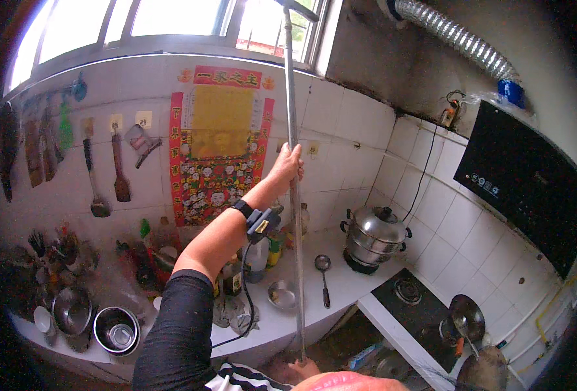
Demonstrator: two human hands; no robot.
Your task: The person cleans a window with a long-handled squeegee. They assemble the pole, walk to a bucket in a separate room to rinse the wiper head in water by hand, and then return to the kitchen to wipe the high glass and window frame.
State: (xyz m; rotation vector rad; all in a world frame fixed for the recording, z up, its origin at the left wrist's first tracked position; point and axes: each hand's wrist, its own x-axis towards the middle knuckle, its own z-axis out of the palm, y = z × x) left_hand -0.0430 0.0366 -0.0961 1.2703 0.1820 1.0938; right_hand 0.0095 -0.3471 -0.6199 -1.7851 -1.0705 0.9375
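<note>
A long metal pole [291,97] rises almost upright through the middle of the head view. Its dark crossbar head [302,9], like that of a window squeegee, is at the window and partly cut off by the top edge. My left hand [288,166] is wrapped around the pole at mid-length, arm stretched up. Low in the picture, my right hand [304,369] grips the pole's bottom end and is partly hidden. On my left forearm sits a dark strapped device [261,225] with a cable hanging from it. The window [181,19] is bright above the tiled wall.
A white counter [335,278] carries a steel steamer pot [376,234], a ladle [323,278], a metal bowl [282,294] and several bottles. To the right are a gas hob [405,293], a wok [467,313] and a black range hood [523,181]. Utensils, including a wooden spatula [121,171], hang on the left.
</note>
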